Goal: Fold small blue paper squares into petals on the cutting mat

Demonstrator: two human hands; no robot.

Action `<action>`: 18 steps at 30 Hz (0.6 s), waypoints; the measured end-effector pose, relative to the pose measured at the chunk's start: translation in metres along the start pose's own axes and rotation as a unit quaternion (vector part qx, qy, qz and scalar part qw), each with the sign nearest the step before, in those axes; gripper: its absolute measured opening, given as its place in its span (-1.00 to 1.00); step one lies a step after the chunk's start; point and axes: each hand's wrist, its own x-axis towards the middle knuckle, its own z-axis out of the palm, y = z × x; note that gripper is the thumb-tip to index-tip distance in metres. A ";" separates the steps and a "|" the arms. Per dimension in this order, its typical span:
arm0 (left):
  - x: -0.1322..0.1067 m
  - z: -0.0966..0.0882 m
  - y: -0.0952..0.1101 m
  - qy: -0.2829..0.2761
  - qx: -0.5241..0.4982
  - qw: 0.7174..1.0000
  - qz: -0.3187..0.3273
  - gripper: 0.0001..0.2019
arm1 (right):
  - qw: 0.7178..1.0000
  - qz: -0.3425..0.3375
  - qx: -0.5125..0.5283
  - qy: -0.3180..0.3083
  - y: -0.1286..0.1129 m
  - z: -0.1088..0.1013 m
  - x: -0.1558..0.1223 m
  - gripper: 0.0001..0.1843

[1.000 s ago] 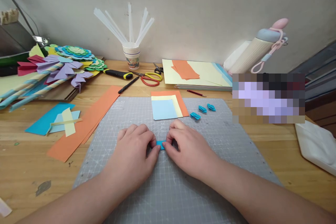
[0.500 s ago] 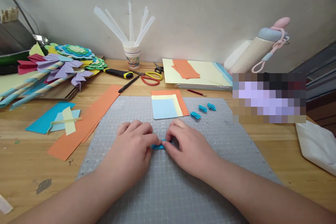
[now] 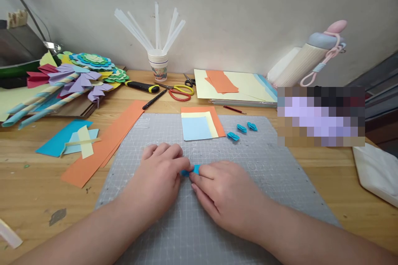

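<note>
A small folded piece of blue paper (image 3: 196,169) lies on the grey cutting mat (image 3: 174,232), mostly covered by my fingers. My left hand (image 3: 161,174) has its thumb and index finger closed on the paper's left end. From the right, my right hand (image 3: 228,194) presses its bent, closed fingers onto the other end. Three small folded blue paper pieces (image 3: 241,128) sit in a slanting row at the mat's upper right. Beyond my hands is a stack of square paper sheets (image 3: 197,128) in light blue, cream and orange.
Orange strips (image 3: 108,145) and a blue sheet (image 3: 62,140) lie on the left. Behind the mat are a box cutter (image 3: 141,86), a black pen (image 3: 154,99), scissors (image 3: 180,93), a cup of white strips (image 3: 159,68) and a paper stack (image 3: 245,87). Paper flowers (image 3: 74,76) lie far left.
My right hand has turned palm down and come nearer, its fingers flattening onto the blue paper. The left hand keeps its hold. The whole view has shifted slightly.
</note>
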 end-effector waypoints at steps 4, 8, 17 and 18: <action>-0.001 0.001 -0.001 0.004 0.002 1.000 -0.001 -0.63 | 1.000 -0.009 0.007 -0.010 -0.005 0.001 0.000 -0.69; -0.001 0.003 -0.003 0.010 -0.002 1.000 0.003 -0.60 | 0.998 -0.047 0.026 -0.013 -0.006 -0.002 -0.003 -0.72; 0.000 0.003 -0.002 0.011 0.000 1.000 -0.001 -0.62 | 0.997 0.034 0.016 0.061 0.006 -0.005 -0.007 -0.62; 0.000 0.003 -0.001 0.009 0.000 1.000 -0.002 -0.63 | 0.998 0.033 0.019 0.056 0.007 -0.005 -0.006 -0.62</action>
